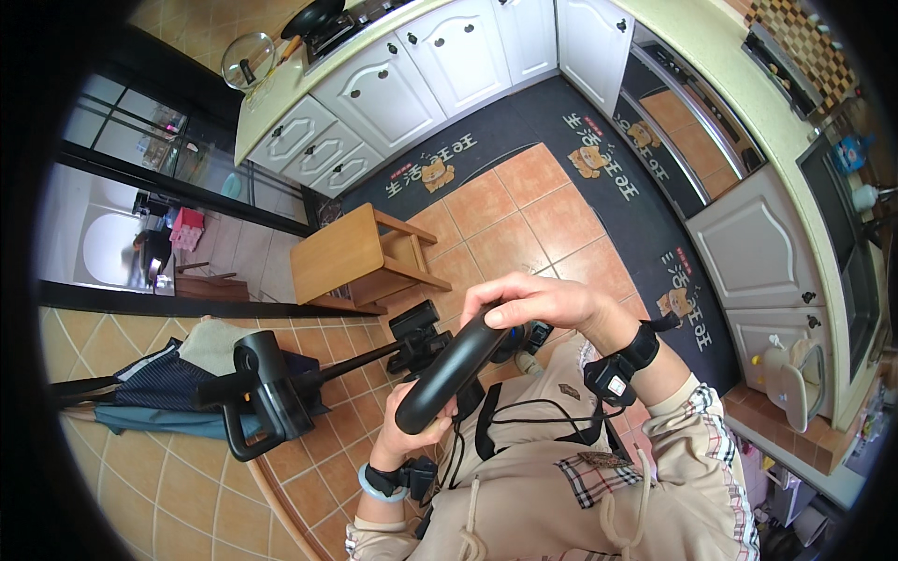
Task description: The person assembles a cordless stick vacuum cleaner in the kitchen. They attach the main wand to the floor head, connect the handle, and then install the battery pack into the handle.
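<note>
Handwork on a smooth black curved piece (449,374) appears midway, the piece held to the right and on the near side of a wooden stool (339,260). The right hand (547,304) is wrapped over its far end, thumb on top; the left hand (400,438) cups the near end from below. Taking hold is done; letting go is not. Whether the piece joins the dark fittings (416,327) between it and the stool is hidden, so further steps cannot be judged.

Counted in view: one curved piece, two hands upon it, one stool. Two black wrist devices (613,379), one per arm, sit right of the stool and nearer. One black loop-handled device (273,374) lies left of the stool on its near side, cloth (210,348) behind it. Beyond the stool, one wok (313,17) and one glass lid (248,58); left of it, one pink basket (187,229). Three printed bears (437,175) mark the dark mat (524,117) beyond and right of the stool; a fourth looks to be a reflection.
</note>
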Demonstrator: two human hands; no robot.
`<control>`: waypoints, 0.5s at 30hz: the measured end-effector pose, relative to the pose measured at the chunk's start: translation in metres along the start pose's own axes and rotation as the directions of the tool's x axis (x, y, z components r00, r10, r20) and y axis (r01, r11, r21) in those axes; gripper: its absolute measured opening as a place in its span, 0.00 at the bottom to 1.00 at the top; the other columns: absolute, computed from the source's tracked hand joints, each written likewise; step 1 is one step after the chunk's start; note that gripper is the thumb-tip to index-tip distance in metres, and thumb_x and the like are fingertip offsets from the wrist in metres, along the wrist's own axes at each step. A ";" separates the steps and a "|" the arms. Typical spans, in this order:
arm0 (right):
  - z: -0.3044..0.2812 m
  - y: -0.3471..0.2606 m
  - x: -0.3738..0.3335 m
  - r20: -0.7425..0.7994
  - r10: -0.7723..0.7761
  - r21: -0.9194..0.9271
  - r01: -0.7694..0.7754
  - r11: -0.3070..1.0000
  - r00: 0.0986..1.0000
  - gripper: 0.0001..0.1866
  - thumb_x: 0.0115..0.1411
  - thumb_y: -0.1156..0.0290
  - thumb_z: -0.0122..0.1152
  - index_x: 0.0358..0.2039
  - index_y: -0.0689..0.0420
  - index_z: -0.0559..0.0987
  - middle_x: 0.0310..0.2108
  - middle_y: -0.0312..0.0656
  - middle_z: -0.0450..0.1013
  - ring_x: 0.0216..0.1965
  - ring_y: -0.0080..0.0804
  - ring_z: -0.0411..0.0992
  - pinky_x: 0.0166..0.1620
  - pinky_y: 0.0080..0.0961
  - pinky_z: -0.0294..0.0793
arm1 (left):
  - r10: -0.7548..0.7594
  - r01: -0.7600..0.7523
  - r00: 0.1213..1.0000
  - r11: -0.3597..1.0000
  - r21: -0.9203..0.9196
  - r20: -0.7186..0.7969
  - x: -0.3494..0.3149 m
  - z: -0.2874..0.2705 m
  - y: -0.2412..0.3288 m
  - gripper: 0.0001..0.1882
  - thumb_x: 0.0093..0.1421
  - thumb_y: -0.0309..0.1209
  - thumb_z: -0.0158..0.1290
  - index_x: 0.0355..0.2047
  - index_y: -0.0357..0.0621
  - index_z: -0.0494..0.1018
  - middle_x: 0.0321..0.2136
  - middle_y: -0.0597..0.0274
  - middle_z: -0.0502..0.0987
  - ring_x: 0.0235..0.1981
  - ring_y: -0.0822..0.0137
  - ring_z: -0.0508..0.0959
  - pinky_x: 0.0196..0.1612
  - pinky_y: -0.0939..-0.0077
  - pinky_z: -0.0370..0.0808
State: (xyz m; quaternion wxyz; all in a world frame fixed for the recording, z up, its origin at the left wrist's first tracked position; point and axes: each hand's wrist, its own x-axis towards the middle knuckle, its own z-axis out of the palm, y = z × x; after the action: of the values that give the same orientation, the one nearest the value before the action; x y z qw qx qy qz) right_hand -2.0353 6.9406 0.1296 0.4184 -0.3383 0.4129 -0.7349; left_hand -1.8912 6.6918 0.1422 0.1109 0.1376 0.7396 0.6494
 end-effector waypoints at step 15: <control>-0.003 -0.012 0.004 -0.029 0.112 0.163 -0.105 0.981 0.993 0.27 0.58 0.58 0.63 0.51 0.64 0.72 0.36 0.35 0.76 0.38 0.18 0.71 0.44 0.16 0.68 | 0.064 -0.063 0.995 0.998 -0.007 0.082 0.015 -0.002 0.002 0.16 0.44 0.21 0.58 0.36 0.35 0.74 0.23 0.62 0.77 0.24 0.68 0.78 0.31 0.75 0.76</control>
State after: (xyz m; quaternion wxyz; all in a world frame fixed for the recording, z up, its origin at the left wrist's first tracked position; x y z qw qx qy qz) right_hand -2.0431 6.9414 0.1394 0.4758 -0.2661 0.3779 -0.7483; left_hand -1.9061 6.6958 0.1448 0.1208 0.1873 0.7283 0.6480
